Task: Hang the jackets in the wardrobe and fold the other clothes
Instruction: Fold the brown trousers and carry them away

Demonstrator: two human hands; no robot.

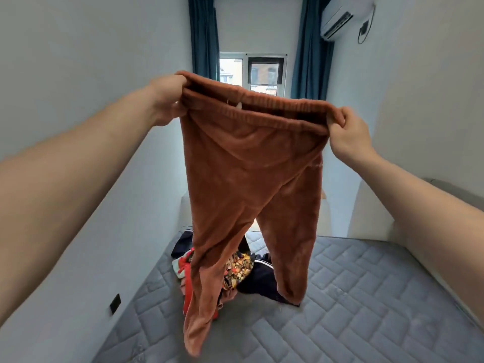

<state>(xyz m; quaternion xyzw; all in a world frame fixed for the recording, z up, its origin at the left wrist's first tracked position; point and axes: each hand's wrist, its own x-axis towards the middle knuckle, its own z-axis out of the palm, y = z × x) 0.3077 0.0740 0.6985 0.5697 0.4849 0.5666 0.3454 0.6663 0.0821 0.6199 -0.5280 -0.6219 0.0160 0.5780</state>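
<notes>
Left hand [167,98] and right hand [345,132] each pinch the trousers [243,179] waistband; best bring both legs together, then lay flat on the bed [366,297].

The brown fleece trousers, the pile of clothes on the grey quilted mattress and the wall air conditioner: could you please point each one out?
Brown fleece trousers [243,179]: head view, on the seat.
Pile of clothes [237,271]: head view, on the patterned garment.
Wall air conditioner [340,17]: head view, on its white casing.

Rust-brown fleece trousers [246,179] hang upright, legs dangling apart.
</notes>
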